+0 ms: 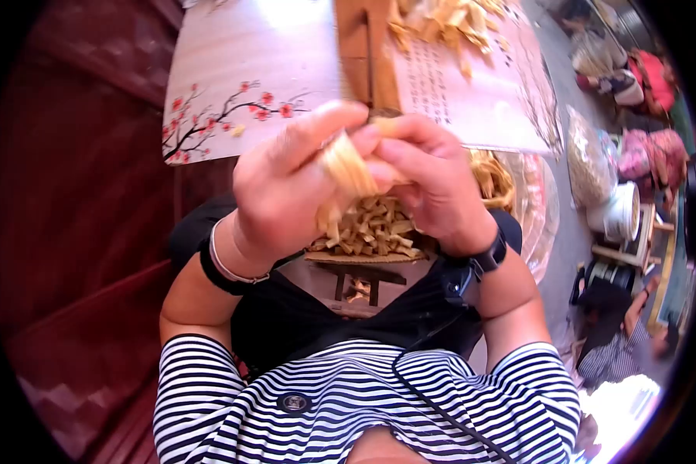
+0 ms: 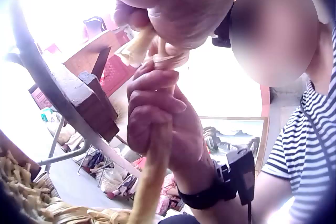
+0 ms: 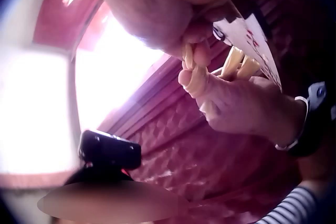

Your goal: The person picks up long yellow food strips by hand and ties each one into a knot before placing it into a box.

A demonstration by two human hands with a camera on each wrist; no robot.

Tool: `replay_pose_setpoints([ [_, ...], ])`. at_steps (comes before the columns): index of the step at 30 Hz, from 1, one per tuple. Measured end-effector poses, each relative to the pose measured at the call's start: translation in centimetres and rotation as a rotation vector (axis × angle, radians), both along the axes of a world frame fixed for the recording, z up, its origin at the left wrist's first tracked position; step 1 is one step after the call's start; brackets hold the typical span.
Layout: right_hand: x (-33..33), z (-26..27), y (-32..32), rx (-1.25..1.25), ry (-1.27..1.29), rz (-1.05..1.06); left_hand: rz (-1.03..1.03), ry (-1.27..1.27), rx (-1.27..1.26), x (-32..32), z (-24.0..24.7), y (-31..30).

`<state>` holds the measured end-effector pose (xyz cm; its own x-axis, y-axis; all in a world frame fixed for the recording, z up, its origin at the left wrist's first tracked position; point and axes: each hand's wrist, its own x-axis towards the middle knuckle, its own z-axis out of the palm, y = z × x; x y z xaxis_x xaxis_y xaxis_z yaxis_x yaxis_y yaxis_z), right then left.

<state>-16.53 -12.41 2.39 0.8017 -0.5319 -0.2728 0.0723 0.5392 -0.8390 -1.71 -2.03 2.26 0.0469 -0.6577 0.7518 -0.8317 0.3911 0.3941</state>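
Note:
Pale yellow strips [image 1: 349,166] are bunched in the left hand [image 1: 274,185], whose fingers curl round them. Against it, the right hand [image 1: 445,182] pinches part of the same material between thumb and fingers. In the left wrist view, the right hand [image 2: 163,111] grips a long strip [image 2: 149,182] that hangs below its curled fingers, while the left hand [image 2: 184,3] meets it from above. The right wrist view shows the left hand [image 3: 239,103] with a band of strip [image 3: 197,81] round a finger and folded ends [image 3: 232,62] behind it.
Short cut pieces [image 1: 375,228] lie in a container below the hands. Longer strips [image 1: 491,178] sit at the right. Ahead, a slotted wooden board [image 1: 363,54] and a pile of strips [image 1: 448,23] lie on a flower-printed table [image 1: 247,69]. People and a white bucket [image 1: 619,213] are farther right.

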Motion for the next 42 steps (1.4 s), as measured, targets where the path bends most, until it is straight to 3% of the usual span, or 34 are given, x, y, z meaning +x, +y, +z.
replay_pose_setpoints([
  [2, -0.4, 0.1, 0.2, -0.441, -0.02, -0.067, -0.039, 0.15, 0.038, 0.7, -0.4, -0.5],
  [5, 0.0, -0.6, 0.1, -0.854, -0.116, -0.062, -0.16, 0.189, 0.256, 1.3, -0.2, -0.4],
  [9, 0.4, -1.1, -0.2, -1.397, 0.057, 0.013, -0.033, 0.102, 0.321, 0.2, -0.9, 0.1],
  [13, -0.1, 0.2, -0.5, -0.884, 0.319, 0.173, -0.128, 0.104, 0.204, 0.3, -1.3, -0.5],
  [16, -0.6, 0.3, -1.2, -0.33, 0.196, 0.393, -0.253, 0.295, 0.135, 1.2, 0.3, -0.3],
  [18, -1.2, -0.1, -1.4, -0.025, 0.086, 0.49, -0.264, 0.558, 0.099, 2.2, 0.4, 0.1],
  [19, -1.2, -0.1, -1.6, 0.031, 0.027, 0.489, -0.268, 0.692, 0.081, 2.5, 0.5, 0.2],
  [21, -1.2, -0.1, -1.9, 0.14, -0.087, 0.482, -0.227, 0.699, 0.042, 2.7, 0.3, 0.0],
  [23, -1.1, 0.0, -1.9, 0.102, -0.049, 0.443, -0.214, 0.681, 0.051, 3.0, -0.3, -0.2],
  [26, -0.9, 0.1, -1.7, 0.08, -0.02, 0.37, -0.214, 0.888, 0.341, 3.0, -0.1, 0.3],
  [29, -0.8, 0.3, -1.7, 0.03, 0.072, 0.387, -0.533, 1.185, 0.466, 2.0, -0.9, -0.4],
  [30, -0.6, 0.4, -1.4, -0.011, 0.114, 0.401, -0.52, 1.277, 0.515, 1.3, -0.8, -0.4],
  [33, -0.8, 0.8, -1.5, -0.119, 0.197, 0.339, -0.4, 1.109, 0.499, 1.8, -1.2, -0.2],
  [34, -1.1, 0.9, -1.8, -0.186, 0.224, 0.284, -0.35, 1.182, 0.514, 1.5, -0.7, 0.1],
  [38, -0.6, 1.1, -2.2, -0.545, 0.234, -0.021, -0.195, 1.004, 0.349, 1.6, -1.0, -0.9],
  [42, 1.0, -1.9, -4.3, -1.0, 0.268, -0.313, -0.03, 0.974, 0.308, 1.8, -1.8, -3.2],
])
